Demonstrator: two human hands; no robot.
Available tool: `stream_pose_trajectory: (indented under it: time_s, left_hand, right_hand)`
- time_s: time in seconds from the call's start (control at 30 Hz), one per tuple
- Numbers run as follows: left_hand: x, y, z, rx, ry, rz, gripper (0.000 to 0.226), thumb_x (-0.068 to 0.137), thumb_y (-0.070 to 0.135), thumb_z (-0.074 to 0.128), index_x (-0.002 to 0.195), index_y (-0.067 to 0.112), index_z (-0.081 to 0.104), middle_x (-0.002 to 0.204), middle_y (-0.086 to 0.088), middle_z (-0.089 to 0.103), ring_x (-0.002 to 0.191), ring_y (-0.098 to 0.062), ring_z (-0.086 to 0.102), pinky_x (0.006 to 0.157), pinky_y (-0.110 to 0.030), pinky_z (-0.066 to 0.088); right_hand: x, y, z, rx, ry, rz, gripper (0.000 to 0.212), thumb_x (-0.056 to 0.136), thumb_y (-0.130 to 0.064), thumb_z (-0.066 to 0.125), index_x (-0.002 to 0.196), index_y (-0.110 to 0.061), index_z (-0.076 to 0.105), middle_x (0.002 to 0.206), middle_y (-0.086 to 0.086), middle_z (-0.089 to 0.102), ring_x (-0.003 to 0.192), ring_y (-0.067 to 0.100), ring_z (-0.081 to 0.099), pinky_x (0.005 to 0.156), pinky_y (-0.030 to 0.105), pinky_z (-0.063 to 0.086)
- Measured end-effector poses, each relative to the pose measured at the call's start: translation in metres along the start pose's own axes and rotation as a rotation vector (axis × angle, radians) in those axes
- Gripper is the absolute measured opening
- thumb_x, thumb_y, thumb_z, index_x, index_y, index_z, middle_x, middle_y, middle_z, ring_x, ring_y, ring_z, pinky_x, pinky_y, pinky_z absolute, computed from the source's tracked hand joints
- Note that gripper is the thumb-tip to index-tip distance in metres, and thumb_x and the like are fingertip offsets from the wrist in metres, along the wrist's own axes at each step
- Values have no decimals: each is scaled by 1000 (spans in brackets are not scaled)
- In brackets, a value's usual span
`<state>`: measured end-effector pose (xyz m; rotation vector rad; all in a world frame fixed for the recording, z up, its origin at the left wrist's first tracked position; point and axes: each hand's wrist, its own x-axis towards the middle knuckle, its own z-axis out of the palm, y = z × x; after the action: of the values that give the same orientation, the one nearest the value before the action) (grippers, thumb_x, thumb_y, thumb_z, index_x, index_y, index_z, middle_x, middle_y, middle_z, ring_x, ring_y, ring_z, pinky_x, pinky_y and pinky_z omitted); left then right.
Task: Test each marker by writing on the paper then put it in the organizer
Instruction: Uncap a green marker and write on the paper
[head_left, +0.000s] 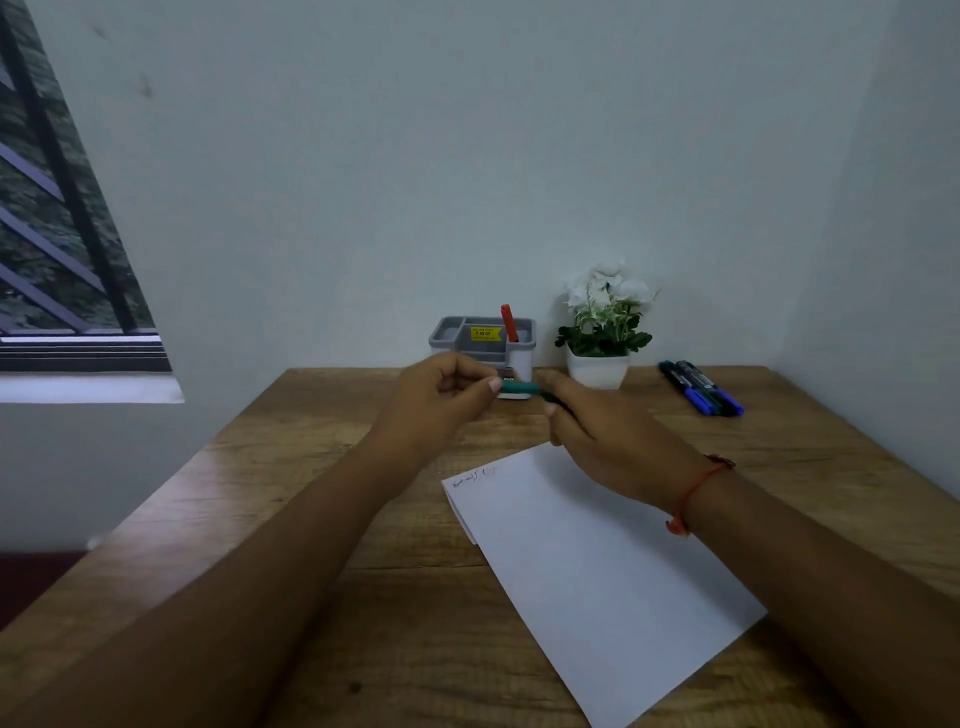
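Observation:
Both hands hold a green marker (521, 387) level above the desk, in front of the grey organizer (457, 338). My left hand (441, 397) pinches its green cap end. My right hand (608, 434) grips the dark barrel. A red marker (509, 322) stands upright in the organizer's right compartment. The white paper (597, 561) lies on the desk under my right wrist, with small scribbles near its far left corner. Several blue and black markers (701, 387) lie at the back right of the desk.
A white pot of white flowers (602, 332) stands right of the organizer against the wall. The wooden desk (291, 467) fits into a corner, with a wall on the right. A barred window (57, 223) is on the left.

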<state>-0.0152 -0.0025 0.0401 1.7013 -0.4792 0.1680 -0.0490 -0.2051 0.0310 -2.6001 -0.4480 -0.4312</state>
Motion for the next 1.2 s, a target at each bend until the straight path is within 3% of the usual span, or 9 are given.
stream_pose_trajectory:
  time_s: [0.07, 0.2, 0.33, 0.43, 0.57, 0.73, 0.87, 1.0, 1.2]
  left_hand:
    - [3, -4, -9, -68, 42, -61, 14, 87, 8, 66, 99, 4, 62, 93, -13, 71, 83, -17, 70, 74, -24, 56]
    - [10, -14, -16, -169, 6, -213, 27, 93, 3, 54, 118, 13, 59, 94, -8, 63, 88, -19, 67, 87, -34, 56]
    - [10, -20, -13, -130, -62, -339, 24, 97, 7, 47, 111, 11, 66, 102, -15, 63, 86, -16, 60, 95, -39, 53]
    - [9, -20, -12, -97, -92, -312, 18, 94, 6, 53, 103, 10, 68, 101, -15, 65, 83, -14, 62, 94, -36, 53]
    - [7, -18, -15, 131, -142, -239, 9, 85, 14, 70, 94, 13, 71, 102, -11, 69, 87, -14, 64, 88, -30, 54]
    - [8, -22, -21, 470, -322, -175, 13, 77, 26, 78, 87, 23, 70, 92, 8, 70, 91, -8, 64, 83, -29, 54]
    - [9, -26, -21, 537, -455, -112, 20, 77, 19, 78, 94, 25, 69, 95, 13, 70, 91, 2, 64, 86, -20, 53]
    - [8, -26, -21, 615, -509, -67, 24, 80, 18, 75, 101, 28, 69, 99, 20, 66, 88, 17, 56, 69, 1, 43]
    - [11, -31, -22, 595, -553, -68, 25, 82, 17, 74, 105, 27, 71, 101, 17, 69, 91, 3, 61, 74, -9, 47]
  right_hand:
    - [-1, 3, 0, 65, 26, 41, 35, 106, -20, 39, 140, -21, 37, 95, 5, 71, 76, 18, 64, 70, 38, 54]
    - [0, 1, -4, 329, 42, 111, 19, 105, -14, 44, 108, -33, 45, 93, -1, 73, 66, 5, 67, 55, 16, 49]
    - [-2, -16, -1, 1037, -23, 432, 16, 106, -20, 49, 108, -12, 63, 103, 16, 75, 77, 18, 76, 66, 28, 62]
    - [-1, -22, 1, 1272, -72, 555, 20, 106, -14, 45, 112, -4, 62, 105, 20, 77, 95, 26, 77, 79, 37, 64]
    - [-2, -24, 10, 1242, -92, 557, 21, 103, -21, 57, 115, -5, 58, 102, 17, 78, 96, 24, 77, 84, 40, 62]
    - [3, -22, 19, 776, 100, 451, 34, 102, -37, 54, 98, -8, 71, 74, 3, 72, 63, 9, 66, 54, 21, 52]
    - [4, -18, 32, 732, 57, 461, 25, 99, -24, 61, 90, -7, 76, 77, 7, 77, 69, 16, 74, 60, 24, 59]
    - [2, -14, 39, 649, -2, 422, 19, 96, -21, 63, 90, -8, 77, 77, 6, 79, 71, 14, 76, 66, 24, 61]
    - [1, -13, 38, 590, -17, 359, 12, 87, -15, 65, 86, -8, 75, 75, 8, 77, 77, 24, 76, 71, 33, 59]
